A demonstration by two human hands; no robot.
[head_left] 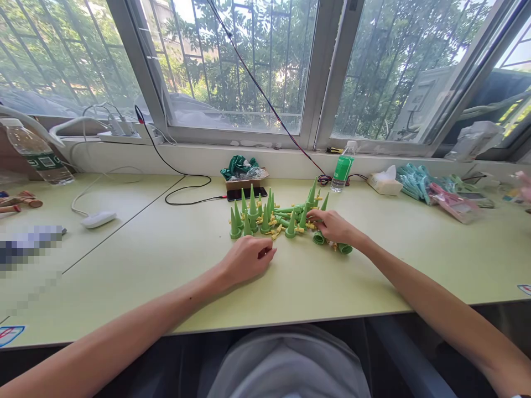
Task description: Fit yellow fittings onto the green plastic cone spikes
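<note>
A pale yellow-green tabletop [199,232] carries green plastic cones [265,221]; around them, a cardboard box [244,183] at eleven o'clock, tissue pack [385,184] at two, white corded device [98,220] at nine.

The pointed plastic cones [253,211] are a plain mid green, and the small plastic pieces [274,235] among them are yellow. The flat, smooth counter [249,304] is pale yellow-green, crossed by a thin dark line. The flat rectangular phone [261,192] is black; the small open cardboard box [249,184] is brown, its crumpled plastic wrapping [238,166] dark green. The folded fabric shirt [286,365] is plain grey.
</note>
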